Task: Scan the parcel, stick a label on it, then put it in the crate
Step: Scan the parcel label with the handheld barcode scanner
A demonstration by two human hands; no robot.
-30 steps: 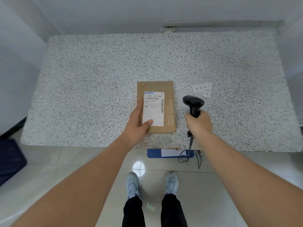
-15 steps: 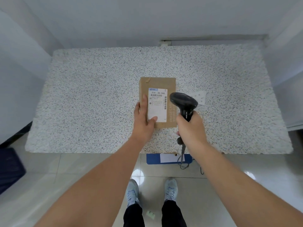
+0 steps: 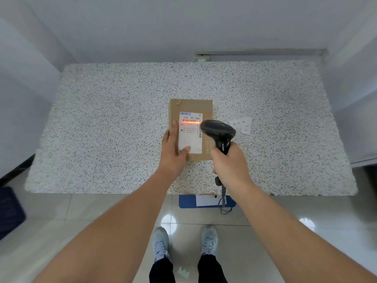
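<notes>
A dark blue crate (image 3: 9, 211) is sitting on the floor at the far left, well apart from the work. On the speckled desk (image 3: 102, 129), the left hand (image 3: 173, 146) is lying flat on the parcel (image 3: 190, 129), fingers spread and thumb on its white waybill (image 3: 189, 132), pinning it rather than gripping it. The right hand (image 3: 230, 162) is closing its grip around the scanner (image 3: 218, 132), whose red beam is falling across the barcode. So scanning looks to be under way. Small labels (image 3: 241, 124) are lying just right of the parcel, apparently untouched; labelling and crating are probably still ahead.
</notes>
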